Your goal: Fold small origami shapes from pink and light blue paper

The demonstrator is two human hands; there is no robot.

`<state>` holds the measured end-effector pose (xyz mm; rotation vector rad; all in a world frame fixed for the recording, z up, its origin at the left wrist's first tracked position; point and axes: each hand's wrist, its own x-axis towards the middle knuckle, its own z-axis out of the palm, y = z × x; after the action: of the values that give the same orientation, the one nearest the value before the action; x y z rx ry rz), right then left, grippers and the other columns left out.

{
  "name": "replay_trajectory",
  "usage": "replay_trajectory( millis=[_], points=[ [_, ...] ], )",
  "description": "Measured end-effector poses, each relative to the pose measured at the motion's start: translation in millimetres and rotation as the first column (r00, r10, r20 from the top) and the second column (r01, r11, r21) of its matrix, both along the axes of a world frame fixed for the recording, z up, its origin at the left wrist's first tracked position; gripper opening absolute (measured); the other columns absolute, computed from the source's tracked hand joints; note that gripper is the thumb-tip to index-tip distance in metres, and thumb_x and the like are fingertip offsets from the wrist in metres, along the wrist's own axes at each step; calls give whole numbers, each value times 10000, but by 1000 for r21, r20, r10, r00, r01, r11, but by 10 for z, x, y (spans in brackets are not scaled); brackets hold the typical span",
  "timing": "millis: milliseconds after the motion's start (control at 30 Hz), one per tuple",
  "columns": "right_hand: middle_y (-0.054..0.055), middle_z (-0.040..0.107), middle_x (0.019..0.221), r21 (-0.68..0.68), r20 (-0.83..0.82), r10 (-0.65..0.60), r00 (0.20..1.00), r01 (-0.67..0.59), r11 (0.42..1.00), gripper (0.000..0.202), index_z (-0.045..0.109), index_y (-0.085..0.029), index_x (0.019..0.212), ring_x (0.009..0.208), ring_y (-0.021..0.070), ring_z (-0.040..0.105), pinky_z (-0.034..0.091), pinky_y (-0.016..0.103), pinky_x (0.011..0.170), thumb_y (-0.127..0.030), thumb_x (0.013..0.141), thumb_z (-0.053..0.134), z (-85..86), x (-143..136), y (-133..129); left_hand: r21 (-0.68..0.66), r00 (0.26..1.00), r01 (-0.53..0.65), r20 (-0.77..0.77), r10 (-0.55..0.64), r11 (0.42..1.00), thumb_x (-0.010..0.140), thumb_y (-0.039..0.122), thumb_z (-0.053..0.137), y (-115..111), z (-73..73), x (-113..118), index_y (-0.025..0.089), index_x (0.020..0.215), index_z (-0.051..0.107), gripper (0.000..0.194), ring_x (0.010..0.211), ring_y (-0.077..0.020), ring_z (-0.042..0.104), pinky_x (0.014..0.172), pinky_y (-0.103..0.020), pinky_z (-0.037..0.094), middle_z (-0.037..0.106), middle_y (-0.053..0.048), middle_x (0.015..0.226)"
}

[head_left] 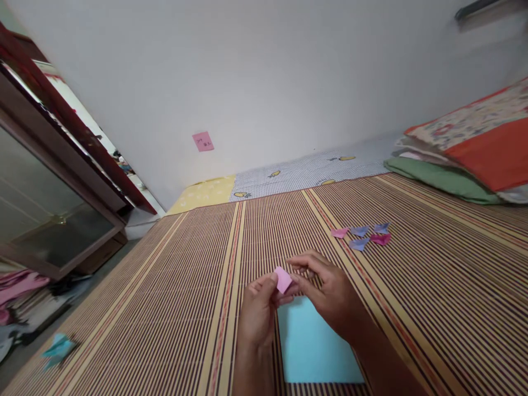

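A small folded pink paper (283, 280) is held up between my two hands, above the striped mat. My left hand (259, 308) pinches its left edge between thumb and fingers. At its right edge, the thumb of my right hand (325, 286) touches the paper, with the index finger raised and curled above it. Below my hands lies a light blue square sheet (317, 346), partly covered by my right hand and forearm. Several small folded papers, among them a pink one (340, 233) and a blue one (358, 243), rest on the mat beyond my right hand.
The striped mat (165, 308) spreads under everything. Crumpled teal paper (59, 349) sits at the lower left. Folded fabrics (487, 148) are stacked at the right. A pink note (203, 141) is on the wall, and a glass-paned door (45, 203) stands at the left.
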<state>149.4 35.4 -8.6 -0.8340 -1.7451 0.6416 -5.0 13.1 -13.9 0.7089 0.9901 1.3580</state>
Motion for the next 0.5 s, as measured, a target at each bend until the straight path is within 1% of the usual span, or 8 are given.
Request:
replay_trajectory(
  millis=[100,167,233,367,500],
  points=[
    [58,617,989,116,72,50,996,-58,992,238,683,-197,1075,952,209,614,490,332,818,-59,925,561,-7,-41,-32,-44,992,-44,120,49,998,614,383,927,5,18,-23,116,740,771,335,577,-161,684,601,-257,554,741,-59,656],
    [62,594,965,167,113,34,993,-52,985,242,694,-184,1045,921,214,599,485,335,788,-27,901,578,-19,-82,-44,-56,981,-40,188,50,998,598,343,942,-1,26,-28,116,715,761,313,568,-141,665,640,-268,569,733,-46,652],
    [66,579,944,211,136,-1,991,-28,977,236,706,-172,1007,896,220,583,476,336,760,-5,879,600,-31,-120,-45,-57,970,-24,239,37,998,600,335,947,-12,32,-26,111,709,758,313,546,-109,626,671,-269,575,714,-27,642],
    [67,558,906,278,128,-51,990,13,960,171,726,-155,944,857,218,562,467,333,727,-27,893,625,-48,-154,-25,-41,962,-2,272,13,999,622,348,941,-26,42,-11,101,727,758,324,498,-60,531,691,-262,571,666,8,624],
    [63,541,885,273,90,-66,994,40,961,156,731,-153,911,842,213,561,472,330,716,-64,930,604,-61,-166,-14,-20,962,-5,273,11,1000,634,357,934,-20,45,20,101,724,751,328,500,-58,515,694,-262,567,638,21,606]
  ],
)
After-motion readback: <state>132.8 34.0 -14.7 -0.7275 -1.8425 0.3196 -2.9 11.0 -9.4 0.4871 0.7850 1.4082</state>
